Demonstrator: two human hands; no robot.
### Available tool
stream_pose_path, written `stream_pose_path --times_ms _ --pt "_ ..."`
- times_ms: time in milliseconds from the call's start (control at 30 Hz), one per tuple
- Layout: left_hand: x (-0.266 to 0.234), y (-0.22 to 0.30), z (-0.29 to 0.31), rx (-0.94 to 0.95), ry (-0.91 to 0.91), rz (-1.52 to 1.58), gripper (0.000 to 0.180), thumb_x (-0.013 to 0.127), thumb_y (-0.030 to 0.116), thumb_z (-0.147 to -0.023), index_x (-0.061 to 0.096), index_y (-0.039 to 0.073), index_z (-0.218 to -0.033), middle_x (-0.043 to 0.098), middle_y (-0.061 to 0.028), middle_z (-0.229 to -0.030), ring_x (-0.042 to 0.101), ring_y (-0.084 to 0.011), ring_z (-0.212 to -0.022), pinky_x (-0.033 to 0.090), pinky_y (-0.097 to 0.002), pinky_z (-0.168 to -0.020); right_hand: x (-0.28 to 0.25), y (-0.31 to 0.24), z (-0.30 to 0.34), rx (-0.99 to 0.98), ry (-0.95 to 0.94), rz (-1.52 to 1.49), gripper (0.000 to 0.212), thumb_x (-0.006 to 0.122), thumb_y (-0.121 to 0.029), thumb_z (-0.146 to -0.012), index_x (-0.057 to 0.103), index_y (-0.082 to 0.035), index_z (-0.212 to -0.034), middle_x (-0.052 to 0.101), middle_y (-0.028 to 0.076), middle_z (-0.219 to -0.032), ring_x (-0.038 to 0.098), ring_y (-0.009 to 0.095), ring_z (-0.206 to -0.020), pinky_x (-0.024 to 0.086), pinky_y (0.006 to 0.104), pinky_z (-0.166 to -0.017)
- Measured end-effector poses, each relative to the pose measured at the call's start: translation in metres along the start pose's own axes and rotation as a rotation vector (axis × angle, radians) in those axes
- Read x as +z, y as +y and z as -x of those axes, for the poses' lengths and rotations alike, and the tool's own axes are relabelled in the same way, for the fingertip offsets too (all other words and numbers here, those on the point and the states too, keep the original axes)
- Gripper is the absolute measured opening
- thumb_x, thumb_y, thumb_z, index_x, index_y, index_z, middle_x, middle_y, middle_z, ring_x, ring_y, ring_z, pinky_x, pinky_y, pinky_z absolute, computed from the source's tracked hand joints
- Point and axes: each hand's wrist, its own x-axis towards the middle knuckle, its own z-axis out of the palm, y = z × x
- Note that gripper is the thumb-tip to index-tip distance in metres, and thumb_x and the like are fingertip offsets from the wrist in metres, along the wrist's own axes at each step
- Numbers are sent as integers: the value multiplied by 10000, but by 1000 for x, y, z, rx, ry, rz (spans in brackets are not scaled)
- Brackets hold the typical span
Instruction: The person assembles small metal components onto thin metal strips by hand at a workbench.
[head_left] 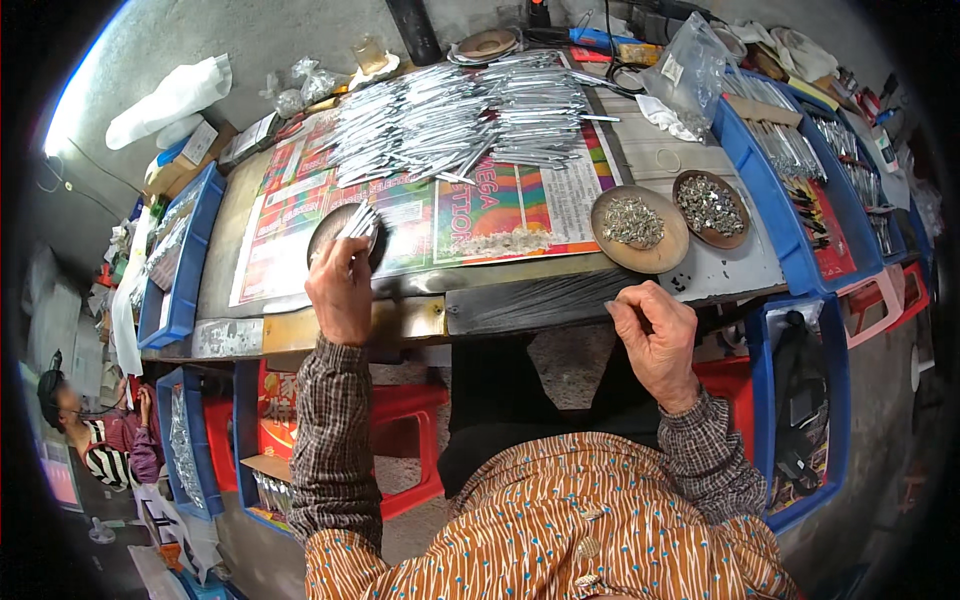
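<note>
My left hand (341, 292) reaches over a small dark round dish (318, 236) on the near left of the table. Its fingertips are pinched at the near ends of a few thin silver rods (360, 221), which lean across the dish. At the table's front edge on the right, my right hand (655, 338) is closed, thumb against the curled fingers; anything inside is too small or hidden to make out. Beyond that hand sit a tan round dish (607, 240) and a brown dish (737, 233), both holding small metal pieces.
A big pile of silver rods (450, 115) covers the far side of the printed sheet (400, 225). Blue bins (200, 245) flank the table, some with rods. Below are red stools (425, 440) and another blue bin (843, 400). Another person (105, 440) sits far left.
</note>
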Motion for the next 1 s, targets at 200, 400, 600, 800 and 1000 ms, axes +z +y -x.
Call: stream_pose_path --times_ms 200,400,600,800,1000 --pt "13 -29 -13 10 -14 -79 130 622 8 -751 618 82 -857 611 -101 -817 598 -316 -774 466 -402 -654 -4 3 -4 3 12 79 111 679 -21 -802 570 3 -806 538 70 -656 506 170 -513 393 289 -467" --pt "17 -27 -17 3 -49 -95 108 616 19 -758 629 82 -846 613 -99 -837 591 -321 -818 470 -403 -701 -7 7 -6 2 22 112 119 688 -14 -787 570 -4 -800 538 72 -654 506 173 -516 396 297 -471" --pt "20 -38 -18 4 -55 -86 170 605 -28 -730 634 75 -864 611 -121 -866 593 -337 -836 470 -408 -721 -12 17 -12 -37 50 206 123 694 -20 -771 574 -14 -798 550 70 -662 522 198 -536 416 314 -502" --pt "19 -37 -17 -30 -76 -149 196 604 -25 -742 624 76 -909 609 -115 -900 592 -326 -862 465 -408 -742 -21 26 -21 -144 82 365 176 702 -20 -719 597 -23 -861 562 82 -745 547 253 -686 458 360 -597" --pt "15 -4 -10 54 10 -87 172 615 -26 -759 628 48 -913 599 -127 -900 593 -324 -827 469 -399 -713 -25 30 -25 -107 10 479 292 726 -74 -685 619 -25 -953 571 88 -891 518 280 -870 456 376 -734"
